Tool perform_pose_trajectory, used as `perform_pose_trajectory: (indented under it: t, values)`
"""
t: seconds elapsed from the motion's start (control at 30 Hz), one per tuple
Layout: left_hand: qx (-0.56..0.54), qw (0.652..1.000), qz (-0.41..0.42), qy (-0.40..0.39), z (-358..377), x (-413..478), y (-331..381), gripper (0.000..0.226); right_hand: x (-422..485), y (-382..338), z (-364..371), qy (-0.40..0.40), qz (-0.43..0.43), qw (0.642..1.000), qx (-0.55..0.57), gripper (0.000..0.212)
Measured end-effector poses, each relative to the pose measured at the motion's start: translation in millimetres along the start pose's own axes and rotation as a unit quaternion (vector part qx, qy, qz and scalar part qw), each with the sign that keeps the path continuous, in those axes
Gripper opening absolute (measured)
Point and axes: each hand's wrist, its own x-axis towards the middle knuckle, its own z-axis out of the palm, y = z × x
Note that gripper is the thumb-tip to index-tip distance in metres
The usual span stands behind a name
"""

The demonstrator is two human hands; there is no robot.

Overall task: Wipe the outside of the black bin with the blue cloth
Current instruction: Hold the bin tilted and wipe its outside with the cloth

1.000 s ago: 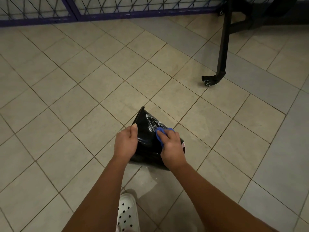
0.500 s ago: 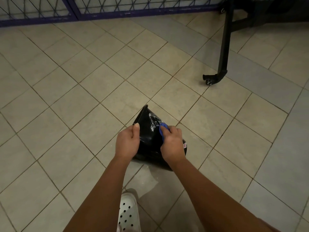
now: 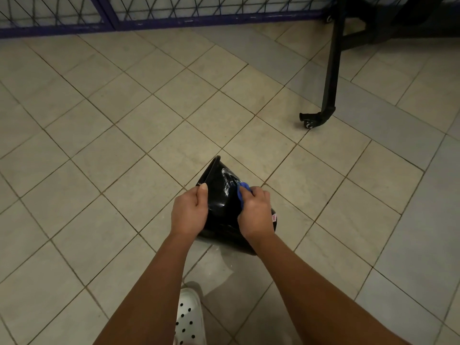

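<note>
Tiled floor (image 3: pixel 124 135), wheeled black stand (image 3: pixel 331 70) well clear; left hand (image 3: pixel 190 211) gripping black bin (image 3: pixel 221 195), right hand (image 3: pixel 256 215) clutching blue cloth (image 3: pixel 242 191).

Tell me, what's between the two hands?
In the head view, the black bin's glossy wall, held by the left hand; the right hand presses the blue cloth there.

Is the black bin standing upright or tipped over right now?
Tipped. The black bin leans on its side on the tiled floor, rim gripped by the left hand.

Tiled utility area: floor tiles (image 3: pixel 174 135), wire fence (image 3: pixel 174 11), wheeled frame (image 3: pixel 331 70)
</note>
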Motion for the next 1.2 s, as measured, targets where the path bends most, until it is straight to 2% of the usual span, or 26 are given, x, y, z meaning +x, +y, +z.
perform_pose_trajectory:
  t: [0.1, 0.23, 0.33, 0.4, 0.57, 0.8, 0.9, 1.07, 1.2]
  values:
    - [0.006, 1.0, 0.001, 0.005, -0.3, -0.2, 0.4, 0.048, -15.8, 4.3, 1.9, 0.006, 0.044, 0.999, 0.011, 0.066]
    - [-0.022, 0.999, -0.026, -0.011, -4.5, 0.9, -5.7, 0.047, -47.6, -4.9, 17.3, 0.05, -0.052, 0.997, 0.029, 0.065]
    - [-0.026, 0.999, -0.023, -0.017, -3.8, 0.9, -5.2, 0.047, -33.2, -14.4, 13.2, 0.043, -0.096, 0.994, 0.029, 0.066]
    - [-0.027, 0.999, -0.023, -0.013, -2.8, 1.3, -5.7, 0.047, -17.3, -14.3, 9.3, 0.022, -0.081, 0.996, 0.021, 0.065]
    - [-0.007, 1.0, -0.016, -0.009, -2.1, 0.9, -2.9, 0.048, -13.4, -0.1, 3.7, -0.002, 0.026, 0.999, 0.019, 0.067]
    - [-0.019, 0.999, -0.03, -0.02, -2.2, 2.2, -4.8, 0.046, -28.3, -19.3, 13.5, 0.034, -0.082, 0.996, 0.018, 0.065]
    - [-0.019, 0.999, -0.022, -0.017, -2.2, 2.2, -2.7, 0.045, -7.7, -16.5, 8.7, 0.022, -0.062, 0.998, 0.013, 0.065]
    - [0.01, 1.0, -0.001, -0.013, 0.6, 3.4, 3.2, 0.044, -13.2, -5.8, 3.4, 0.022, 0.027, 0.999, 0.016, 0.069]
    - [-0.016, 0.999, -0.033, -0.03, 0.5, 4.1, 1.0, 0.043, -35.3, -18.3, 13.2, 0.05, -0.045, 0.997, 0.024, 0.068]
